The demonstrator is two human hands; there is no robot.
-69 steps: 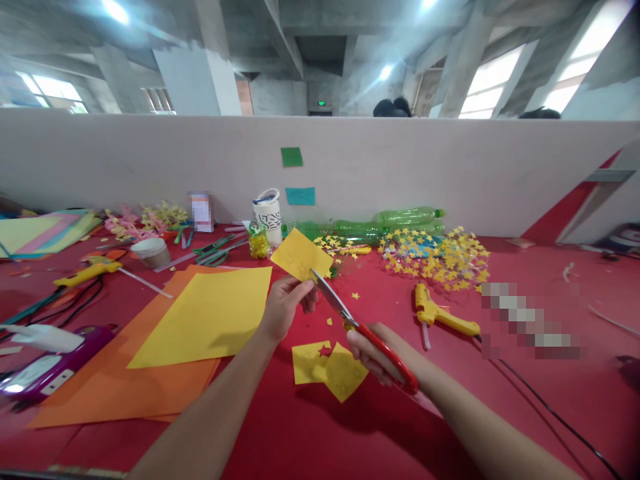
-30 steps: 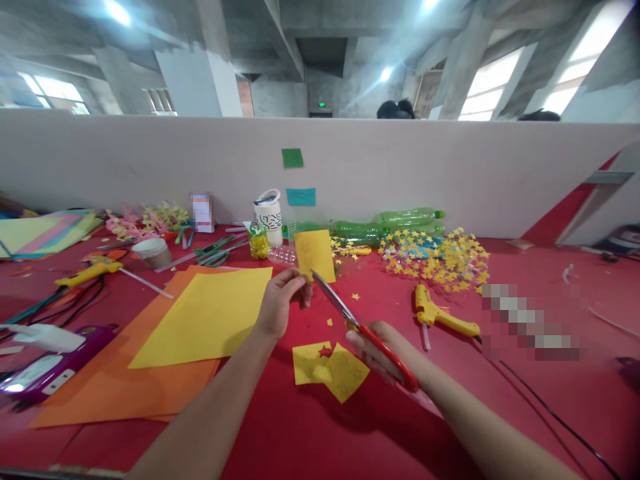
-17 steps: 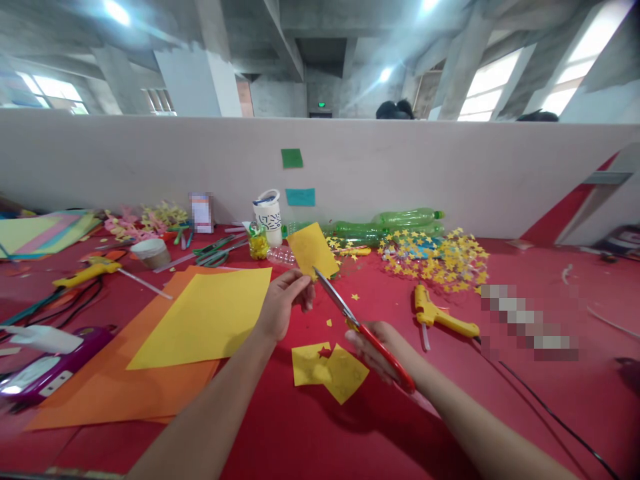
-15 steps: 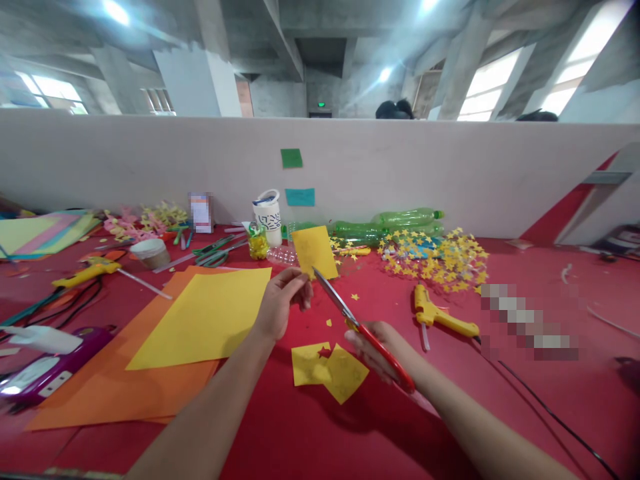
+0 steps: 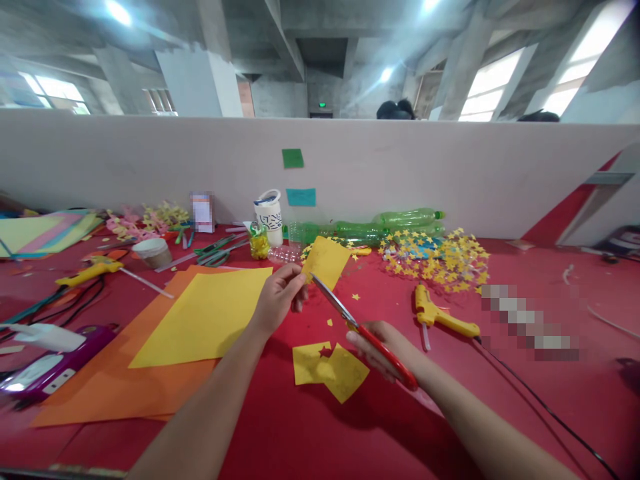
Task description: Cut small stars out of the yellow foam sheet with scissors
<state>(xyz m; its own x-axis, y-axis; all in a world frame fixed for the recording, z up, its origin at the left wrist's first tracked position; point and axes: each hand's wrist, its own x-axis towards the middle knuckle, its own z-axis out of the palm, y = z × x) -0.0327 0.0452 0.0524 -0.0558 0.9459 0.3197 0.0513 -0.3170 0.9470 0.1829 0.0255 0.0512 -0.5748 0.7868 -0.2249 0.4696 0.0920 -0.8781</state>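
My left hand (image 5: pixel 281 298) pinches a small yellow paper square (image 5: pixel 327 262) by its lower left corner, holding it above the red table. My right hand (image 5: pixel 387 347) is wrapped round the handles of red-handled scissors (image 5: pixel 345 313). The blade tips meet the paper close to my left fingertips; whether they are cutting into it I cannot tell. Below the hands lie two overlapping yellow paper pieces (image 5: pixel 345 377), with a star-shaped hole near where they meet. A small yellow star (image 5: pixel 356 297) and a paper scrap (image 5: pixel 329 323) rest on the table behind them.
Yellow sheets (image 5: pixel 205 313) and orange sheets (image 5: pixel 100 393) lie at left, near a purple power strip (image 5: pixel 55 367). A yellow glue gun (image 5: pixel 443 317) with its cord is at right. Behind are many yellow stars (image 5: pixel 440 260), green bottles (image 5: pixel 405 219) and a white cup (image 5: pixel 270 220).
The yellow paper square has turned clockwise and dropped slightly in my left hand. My left hand has shifted a little left; the scissors have barely moved.
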